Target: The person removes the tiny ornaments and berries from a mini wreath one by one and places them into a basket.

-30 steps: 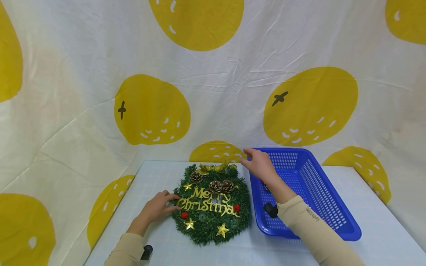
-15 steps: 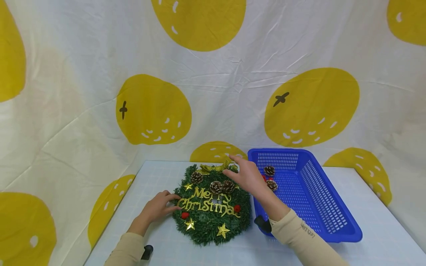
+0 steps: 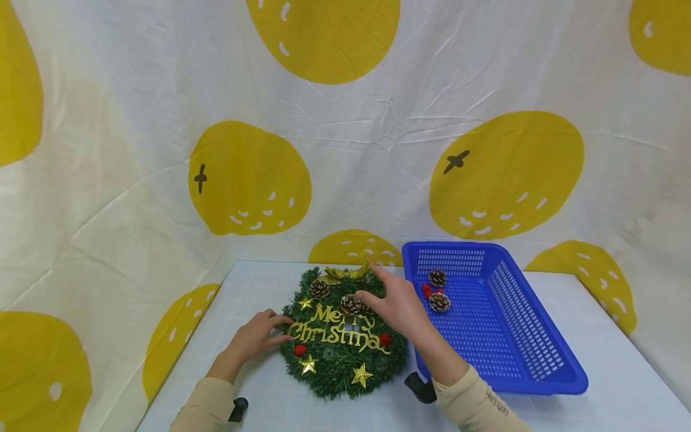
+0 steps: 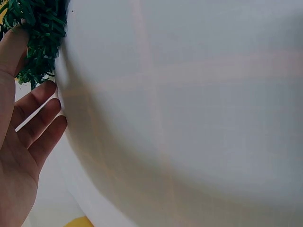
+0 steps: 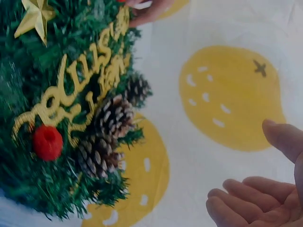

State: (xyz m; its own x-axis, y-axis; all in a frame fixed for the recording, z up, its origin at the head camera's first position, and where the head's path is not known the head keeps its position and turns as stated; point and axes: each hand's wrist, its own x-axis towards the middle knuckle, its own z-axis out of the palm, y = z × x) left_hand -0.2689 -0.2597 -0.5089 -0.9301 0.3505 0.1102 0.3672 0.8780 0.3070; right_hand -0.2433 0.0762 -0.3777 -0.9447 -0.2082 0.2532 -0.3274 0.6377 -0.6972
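A green tinsel wreath [image 3: 329,366] lies on the table, bearing gold "Merry Christmas" lettering [image 3: 335,334], gold stars and red balls. Pine cones [image 5: 113,117] cluster near its far side, beside a gold ribbon bow [image 3: 345,273]. At the wreath's left edge rests my left hand [image 3: 258,335]; its thumb touches the greenery in the left wrist view, while the other visible fingers are extended and slightly spread. My right hand [image 3: 398,303] hovers over the wreath's upper right, thumb and index finger apart, with nothing between them. It hides part of the pine cones in the head view.
Right of the wreath stands a blue plastic basket [image 3: 545,312] with perforated walls. Inside, at its left, lie two pine cones [image 3: 439,302] and a few red balls [image 3: 427,291]. A white curtain [image 3: 367,162] printed with yellow fruit hangs behind the pale table [image 3: 259,282].
My right hand has moved left and nearer from over the basket's edge to above the wreath, uncovering the pine cones and red balls in the basket. The left hand stays in place.
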